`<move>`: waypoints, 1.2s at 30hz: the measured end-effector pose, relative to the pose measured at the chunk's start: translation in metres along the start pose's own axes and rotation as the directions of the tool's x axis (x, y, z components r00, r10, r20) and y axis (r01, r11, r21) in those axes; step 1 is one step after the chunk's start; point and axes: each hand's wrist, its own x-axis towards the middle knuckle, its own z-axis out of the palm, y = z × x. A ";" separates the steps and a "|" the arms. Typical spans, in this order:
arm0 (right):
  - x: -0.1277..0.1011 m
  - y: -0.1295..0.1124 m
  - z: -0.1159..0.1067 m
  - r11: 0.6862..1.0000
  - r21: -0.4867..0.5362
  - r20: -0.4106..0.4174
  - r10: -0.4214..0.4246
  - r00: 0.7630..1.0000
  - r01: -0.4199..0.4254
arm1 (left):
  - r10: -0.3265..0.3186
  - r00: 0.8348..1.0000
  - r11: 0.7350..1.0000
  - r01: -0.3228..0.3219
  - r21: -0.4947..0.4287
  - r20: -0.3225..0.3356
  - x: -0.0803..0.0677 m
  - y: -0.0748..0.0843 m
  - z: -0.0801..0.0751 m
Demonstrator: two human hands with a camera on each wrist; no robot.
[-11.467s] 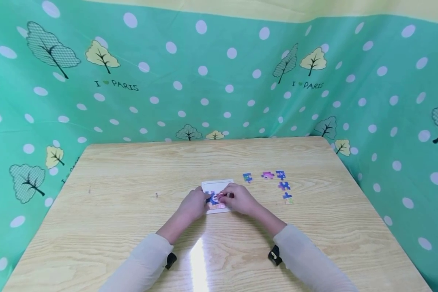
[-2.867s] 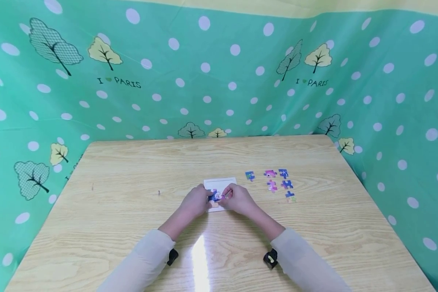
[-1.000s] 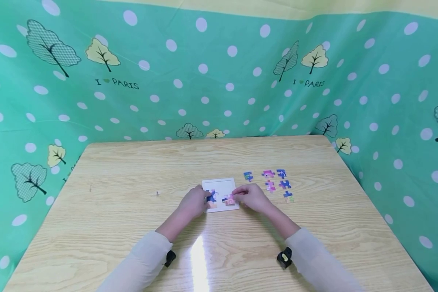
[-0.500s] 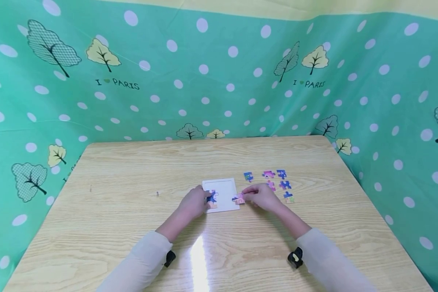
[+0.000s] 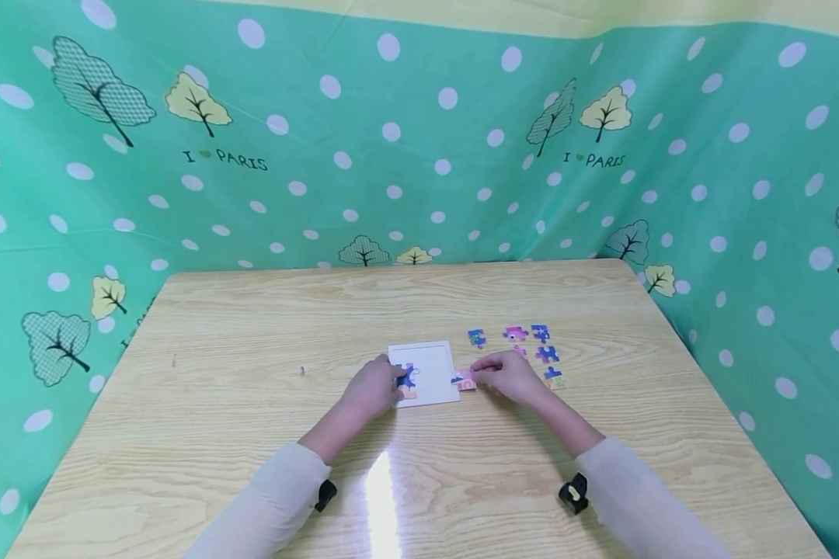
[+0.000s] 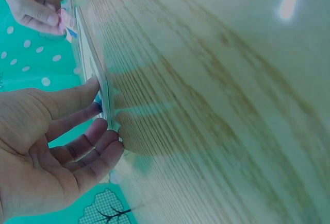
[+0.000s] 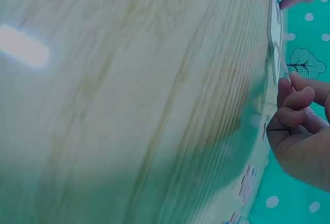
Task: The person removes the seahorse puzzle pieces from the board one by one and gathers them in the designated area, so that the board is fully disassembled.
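Note:
A white puzzle frame point(image 5: 435, 382) lies flat on the table before me. Joined blue, white and peach pieces point(image 5: 409, 382) sit in its lower left corner. My left hand point(image 5: 369, 388) holds the frame's left side, with thumb and fingers around its edge in the left wrist view. Just past the frame's right edge, my right hand point(image 5: 512, 377) pinches a pink and blue puzzle piece point(image 5: 465, 380) between thumb and fingers. The left wrist view also shows this puzzle piece point(image 6: 65, 23), tilted in the fingers. Part of it is hidden by the fingertips.
Several loose puzzle pieces lie behind and right of the right hand, among them a green and blue piece point(image 5: 476, 338), a pink fish-eye piece point(image 5: 515, 334) and a blue piece point(image 5: 548, 354). A small dark mark point(image 5: 302, 371) is left of the frame. A dotted curtain point(image 5: 419, 155) surrounds the table.
The right hand has carried the pink and blue piece rightward from inside the frame past its right edge. Earlier, another pink piece joined the loose ones. The left hand has stayed at the frame.

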 end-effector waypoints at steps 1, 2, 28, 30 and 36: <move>0.000 0.001 -0.001 1.000 -0.005 0.002 0.000 1.000 0.000 | 0.000 1.000 1.000 0.000 -0.003 0.000 0.000 0.000 0.000; 0.000 0.001 -0.002 1.000 -0.009 0.003 0.003 1.000 -0.003 | 0.000 1.000 1.000 0.000 -0.006 0.000 0.000 0.000 0.000; -0.015 0.039 -0.054 0.998 -0.064 0.014 0.018 1.000 -0.017 | -0.006 1.000 1.000 0.006 -0.012 0.017 -0.001 0.002 -0.003; -0.015 0.042 -0.059 0.997 -0.070 0.018 0.011 1.000 -0.010 | -0.005 1.000 1.000 0.005 -0.009 0.015 -0.001 0.003 -0.003; -0.015 0.049 -0.069 0.995 -0.103 0.026 0.005 1.000 -0.002 | 0.003 1.000 1.000 -0.003 0.014 0.016 -0.001 0.003 -0.003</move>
